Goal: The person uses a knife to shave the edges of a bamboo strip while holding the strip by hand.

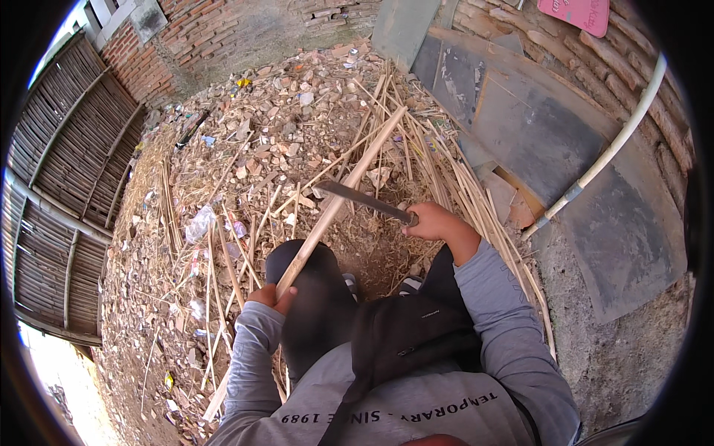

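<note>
Around the slat there's clutter on every side: more strips piled to its right and beyond its far end, and a crumpled clear bag to its left. A pale pole leans well off to the slat's right, in front of some dark panels. The slat itself slants up and away over the person's left leg, its near end in the left hand, fingers curled round it. The right hand is closed on the handle of a long knife, whose blade lies across the slat; I can't tell whether it touches.

The left hand hides the slat's near tip, and a pink board, far beyond the slat to the right, is cut off above. Under the slat spreads rubble-strewn ground; past it rises a brick wall, with a bamboo screen far left.
</note>
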Demonstrator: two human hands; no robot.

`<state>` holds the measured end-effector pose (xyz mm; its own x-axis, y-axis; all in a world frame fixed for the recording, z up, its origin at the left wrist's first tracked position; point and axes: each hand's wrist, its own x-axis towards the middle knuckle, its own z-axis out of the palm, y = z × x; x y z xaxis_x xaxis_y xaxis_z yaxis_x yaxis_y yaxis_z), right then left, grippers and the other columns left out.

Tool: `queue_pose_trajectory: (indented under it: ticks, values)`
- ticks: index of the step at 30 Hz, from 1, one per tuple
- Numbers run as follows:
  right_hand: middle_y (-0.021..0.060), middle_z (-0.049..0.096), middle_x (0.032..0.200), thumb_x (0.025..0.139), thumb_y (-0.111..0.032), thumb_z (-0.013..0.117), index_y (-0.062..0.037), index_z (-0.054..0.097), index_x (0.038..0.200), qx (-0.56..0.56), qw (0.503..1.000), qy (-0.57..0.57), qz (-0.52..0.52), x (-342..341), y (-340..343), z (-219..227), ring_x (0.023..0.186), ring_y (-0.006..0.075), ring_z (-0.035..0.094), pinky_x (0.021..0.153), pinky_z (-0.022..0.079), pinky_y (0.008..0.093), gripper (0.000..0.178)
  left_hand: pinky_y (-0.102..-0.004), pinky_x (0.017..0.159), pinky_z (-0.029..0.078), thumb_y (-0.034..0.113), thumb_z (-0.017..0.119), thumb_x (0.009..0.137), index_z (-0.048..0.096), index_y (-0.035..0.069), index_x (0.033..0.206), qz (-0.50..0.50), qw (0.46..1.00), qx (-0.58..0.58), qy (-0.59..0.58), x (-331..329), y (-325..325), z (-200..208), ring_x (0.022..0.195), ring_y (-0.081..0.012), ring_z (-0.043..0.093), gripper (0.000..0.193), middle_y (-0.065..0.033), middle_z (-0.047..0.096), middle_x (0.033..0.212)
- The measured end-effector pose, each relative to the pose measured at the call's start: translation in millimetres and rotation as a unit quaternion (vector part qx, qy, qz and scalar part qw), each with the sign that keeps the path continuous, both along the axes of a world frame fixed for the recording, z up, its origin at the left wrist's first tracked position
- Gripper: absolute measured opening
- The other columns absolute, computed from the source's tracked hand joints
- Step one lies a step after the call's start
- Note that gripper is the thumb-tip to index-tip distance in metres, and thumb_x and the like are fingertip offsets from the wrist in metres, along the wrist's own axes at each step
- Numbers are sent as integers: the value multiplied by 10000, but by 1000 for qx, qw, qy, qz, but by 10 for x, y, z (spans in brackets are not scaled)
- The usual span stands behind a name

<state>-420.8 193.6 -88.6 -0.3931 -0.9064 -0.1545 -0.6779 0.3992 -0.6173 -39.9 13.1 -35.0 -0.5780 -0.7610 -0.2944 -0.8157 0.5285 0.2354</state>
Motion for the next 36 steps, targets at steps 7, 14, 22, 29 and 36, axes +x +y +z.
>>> queue_pose_trajectory:
  ticks: [7, 14, 22, 29, 36]
  values:
    - [173, 679, 840, 754, -349, 769, -64, 694, 951, 10, 999, 23, 48, 48, -13, 67, 831, 360, 661, 745, 507, 450, 354, -490, 700, 496, 623, 567, 874, 629, -3, 837, 6, 1000, -13, 27, 22, 4, -67, 768, -440, 642, 630, -251, 640, 743]
    - [174, 682, 878, 759, -344, 781, -51, 684, 985, -1, 999, -15, -45, -102, 22, -63, 872, 353, 661, 769, 504, 448, 383, -479, 713, 501, 633, 558, 870, 653, -5, 885, 3, 1000, 4, 16, -9, -6, -19, 776, -429, 652, 645, -252, 652, 769]
    - [171, 669, 867, 760, -361, 783, -58, 682, 984, 26, 998, 30, 53, 32, 5, 8, 862, 367, 654, 759, 499, 455, 390, -476, 701, 501, 637, 563, 865, 649, -2, 871, 5, 999, -12, 30, 19, -12, -81, 763, -427, 654, 645, -238, 654, 751]
    - [185, 672, 879, 766, -389, 782, -32, 666, 969, 25, 999, -18, -31, -49, 28, 22, 870, 364, 656, 754, 497, 446, 427, -480, 703, 503, 641, 555, 867, 642, 3, 860, 1, 999, -13, 32, 27, -18, -92, 764, -432, 654, 644, -239, 652, 746]
    - [183, 673, 873, 754, -375, 791, -35, 667, 983, -4, 1000, 1, -5, -71, 14, -86, 860, 353, 657, 756, 499, 436, 428, -479, 708, 507, 638, 561, 864, 648, -8, 876, 2, 999, -23, 32, 22, -10, -99, 779, -429, 661, 652, -241, 658, 756]
